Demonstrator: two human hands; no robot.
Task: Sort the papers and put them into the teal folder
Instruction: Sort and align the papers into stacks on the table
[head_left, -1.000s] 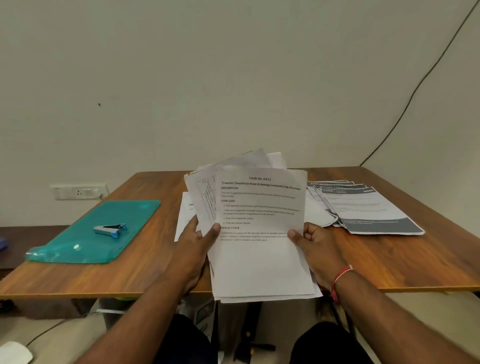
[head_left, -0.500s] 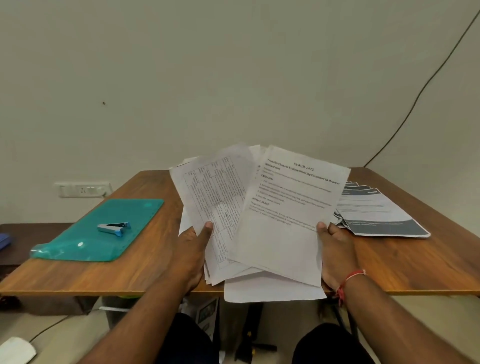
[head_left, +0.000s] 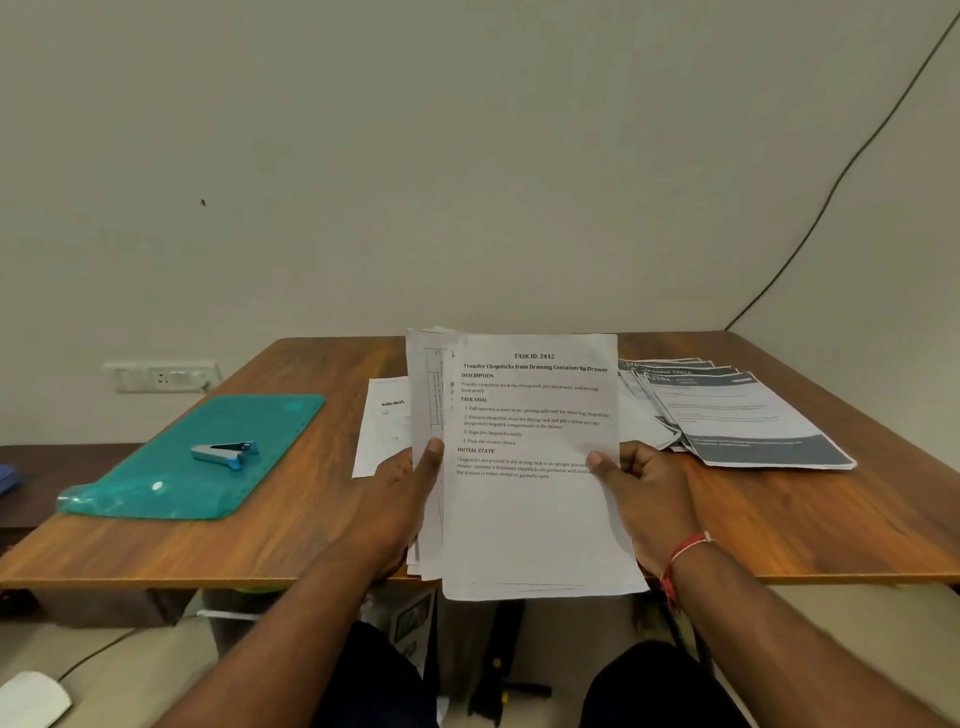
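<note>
I hold a stack of white printed papers (head_left: 535, 514) upright over the table's near edge; its top sheet is headed "TASK ID: 2412". My left hand (head_left: 400, 493) grips the stack's left edge with the thumb on front. My right hand (head_left: 644, 488) grips the right edge the same way. The teal folder (head_left: 171, 467) lies flat at the left of the wooden table (head_left: 291, 540), apart from both hands. A fan of dark-banded printed sheets (head_left: 737, 415) lies at the right. One white sheet (head_left: 384, 421) lies on the table behind the stack.
A small silver and blue staple remover (head_left: 226, 453) rests on the teal folder. A wall socket (head_left: 163, 376) sits behind the table's left side. A black cable (head_left: 841, 176) runs up the right wall. My knees are below the table edge.
The papers were fanned apart half a second ago, the top sheet swung right. Now both hands have brought them back together into one nearly squared stack.
</note>
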